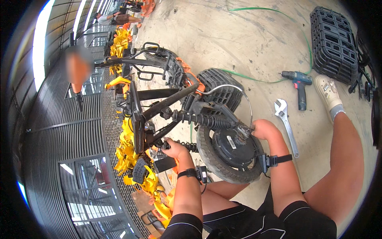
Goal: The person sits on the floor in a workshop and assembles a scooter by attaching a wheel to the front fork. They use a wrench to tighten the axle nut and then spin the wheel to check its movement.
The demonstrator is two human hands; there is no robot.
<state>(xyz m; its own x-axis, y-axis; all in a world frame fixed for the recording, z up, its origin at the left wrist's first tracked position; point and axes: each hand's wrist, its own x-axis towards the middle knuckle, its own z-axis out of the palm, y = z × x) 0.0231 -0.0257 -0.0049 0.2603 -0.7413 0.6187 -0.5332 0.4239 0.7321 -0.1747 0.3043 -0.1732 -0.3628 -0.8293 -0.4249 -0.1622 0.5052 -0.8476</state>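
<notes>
A partly stripped electric scooter frame (163, 104) leans in front of me, its rear wheel (207, 153) with a black hub motor (235, 148) close to my knees. My left hand (175, 149) is closed around the upper end of the lower shock absorber (188, 147). At the wheel's axle end, my right hand (264, 129) has its fingers bent and pressed together; what they hold is too small to make out. Beside that hand a grey cable (250, 104) arcs up to the frame. The upper shock absorber (205, 120) runs to the axle bracket.
An adjustable wrench (286, 126) and a cordless drill (299, 85) lie on the concrete floor to the right. Black plastic crates (333, 42) stand beyond my foot. A green strap (262, 79) curves across the floor. Yellow body panels (126, 147) line the left wall; a person (115, 19) stands far off.
</notes>
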